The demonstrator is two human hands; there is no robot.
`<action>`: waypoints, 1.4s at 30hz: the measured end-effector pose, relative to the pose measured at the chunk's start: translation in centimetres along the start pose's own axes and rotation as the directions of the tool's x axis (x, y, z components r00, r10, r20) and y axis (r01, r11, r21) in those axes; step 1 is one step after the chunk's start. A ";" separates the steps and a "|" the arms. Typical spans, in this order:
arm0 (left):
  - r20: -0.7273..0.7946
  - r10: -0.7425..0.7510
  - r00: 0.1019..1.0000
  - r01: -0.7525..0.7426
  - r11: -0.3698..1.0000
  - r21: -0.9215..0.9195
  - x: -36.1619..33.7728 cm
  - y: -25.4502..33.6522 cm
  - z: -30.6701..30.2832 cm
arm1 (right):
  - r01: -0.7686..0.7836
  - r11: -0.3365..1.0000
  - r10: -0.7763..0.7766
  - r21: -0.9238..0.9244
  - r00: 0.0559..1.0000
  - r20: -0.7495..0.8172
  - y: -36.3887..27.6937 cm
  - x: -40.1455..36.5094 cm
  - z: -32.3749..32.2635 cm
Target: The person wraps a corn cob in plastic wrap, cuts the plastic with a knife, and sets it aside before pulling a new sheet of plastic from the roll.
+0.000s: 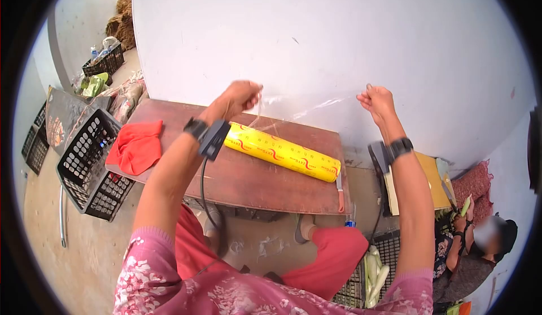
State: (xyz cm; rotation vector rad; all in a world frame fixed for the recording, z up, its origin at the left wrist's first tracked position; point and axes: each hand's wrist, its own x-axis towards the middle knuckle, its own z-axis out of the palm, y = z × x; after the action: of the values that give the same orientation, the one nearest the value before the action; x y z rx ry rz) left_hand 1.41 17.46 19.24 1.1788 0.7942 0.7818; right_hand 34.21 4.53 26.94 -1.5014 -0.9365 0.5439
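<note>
A yellow roll of film (pixel 282 151) with red print lies slantwise on the brown table (pixel 254 188). Above its left end, my left hand (pixel 244 96) is closed on an edge of clear plastic film (pixel 316 107). My right hand (pixel 376 101) pinches the film's other side, raised beyond the table's right back corner. The transparent sheet stretches between both hands, in front of the white wall. Beside the roll's right end rests a knife with a reddish handle (pixel 340 201).
A red cloth (pixel 136 148) lies on the table's left end, by a black crate (pixel 90 165). Pale vegetables (pixel 374 275) sit in a crate at lower right. Further right, a person (pixel 466 270) holds a green vegetable near a yellow board (pixel 426 179).
</note>
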 end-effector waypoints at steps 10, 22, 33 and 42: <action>-0.227 0.690 0.688 -0.723 0.681 -0.120 0.1 17.2 2.7 | 0.612 0.670 -0.620 0.420 0.773 -0.135 -15.1 0.6 -2.6; -0.135 0.548 0.826 -0.547 0.836 0.048 -3.0 14.0 3.4 | 0.395 0.867 -0.369 0.305 0.919 -0.140 -6.8 -5.2 -4.6; -0.069 0.512 0.856 -0.510 0.859 0.038 -5.2 14.2 2.8 | 0.373 0.914 -0.376 0.160 0.927 -0.017 -9.9 -10.8 -4.2; 0.131 0.203 0.970 -0.237 0.908 0.346 -18.8 0.2 -0.7 | 0.169 0.985 -0.162 0.022 0.889 0.428 -0.6 -25.4 -4.9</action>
State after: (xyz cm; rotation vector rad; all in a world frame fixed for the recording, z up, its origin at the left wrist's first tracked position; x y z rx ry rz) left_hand -8.66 1.70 21.59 1.6459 0.7542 0.7790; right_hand 23.66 -18.88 23.70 -1.3209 -1.4006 0.7598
